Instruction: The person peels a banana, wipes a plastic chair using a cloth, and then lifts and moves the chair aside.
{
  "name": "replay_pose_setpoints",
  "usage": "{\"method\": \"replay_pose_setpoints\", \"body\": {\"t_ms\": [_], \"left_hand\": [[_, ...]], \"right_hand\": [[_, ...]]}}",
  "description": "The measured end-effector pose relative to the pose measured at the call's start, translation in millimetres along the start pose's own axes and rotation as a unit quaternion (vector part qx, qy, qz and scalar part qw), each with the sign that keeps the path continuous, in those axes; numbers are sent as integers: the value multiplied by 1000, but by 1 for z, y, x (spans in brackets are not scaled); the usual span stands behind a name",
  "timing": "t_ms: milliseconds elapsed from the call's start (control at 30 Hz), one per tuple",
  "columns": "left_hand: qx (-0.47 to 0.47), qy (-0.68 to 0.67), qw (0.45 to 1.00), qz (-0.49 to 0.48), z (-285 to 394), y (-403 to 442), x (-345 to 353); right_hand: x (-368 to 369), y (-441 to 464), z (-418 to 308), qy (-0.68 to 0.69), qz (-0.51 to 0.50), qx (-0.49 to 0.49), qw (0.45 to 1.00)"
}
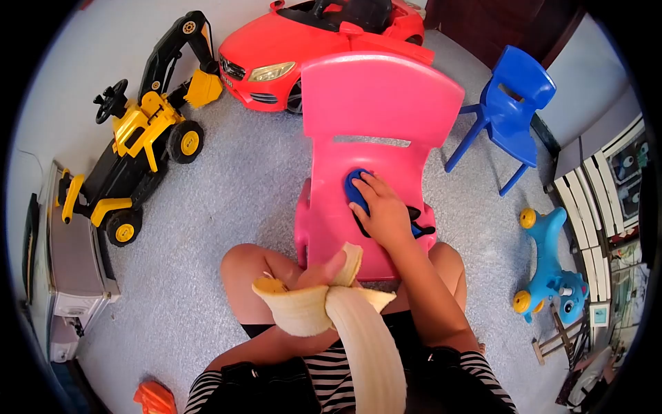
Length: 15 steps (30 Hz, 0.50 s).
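Note:
A half-peeled banana (369,345) rises close to the camera, its peel (296,307) folded down around the base. My left hand (319,271) is closed around it, mostly hidden behind the peel. On the seat of a pink plastic chair (383,93) lies a soft-looking blue item (355,190) with black parts; its exact kind cannot be made out. My right hand (383,215) rests on the seat, fingers curled over the blue part. Black and blue ends of it show beside the wrist.
Behind the chair stands a red toy car (276,52). A yellow and black ride-on excavator (131,145) is at left, a blue chair (514,103) at right. A blue ride-on toy (548,255) lies near drawers (586,207). An orange-red bag (155,398) sits front left.

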<state>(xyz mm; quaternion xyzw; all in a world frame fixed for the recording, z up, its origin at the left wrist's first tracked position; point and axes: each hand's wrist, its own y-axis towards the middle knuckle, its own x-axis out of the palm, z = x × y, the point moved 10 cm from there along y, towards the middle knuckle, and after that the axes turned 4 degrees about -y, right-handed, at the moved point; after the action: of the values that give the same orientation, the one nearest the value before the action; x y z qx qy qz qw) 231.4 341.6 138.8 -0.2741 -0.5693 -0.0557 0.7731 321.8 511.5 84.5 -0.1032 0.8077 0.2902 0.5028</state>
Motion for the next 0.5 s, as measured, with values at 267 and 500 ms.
{"method": "replay_pose_setpoints", "body": {"t_ms": [267,500], "left_hand": [[-81,-24,990,-112,-25,-2,-4],[-56,-6,991,-121,-23,-16,-15]], "right_hand": [[-25,-33,-19,23,-25,-31,999],[-21,41,16,37,72,-44,996]]}}
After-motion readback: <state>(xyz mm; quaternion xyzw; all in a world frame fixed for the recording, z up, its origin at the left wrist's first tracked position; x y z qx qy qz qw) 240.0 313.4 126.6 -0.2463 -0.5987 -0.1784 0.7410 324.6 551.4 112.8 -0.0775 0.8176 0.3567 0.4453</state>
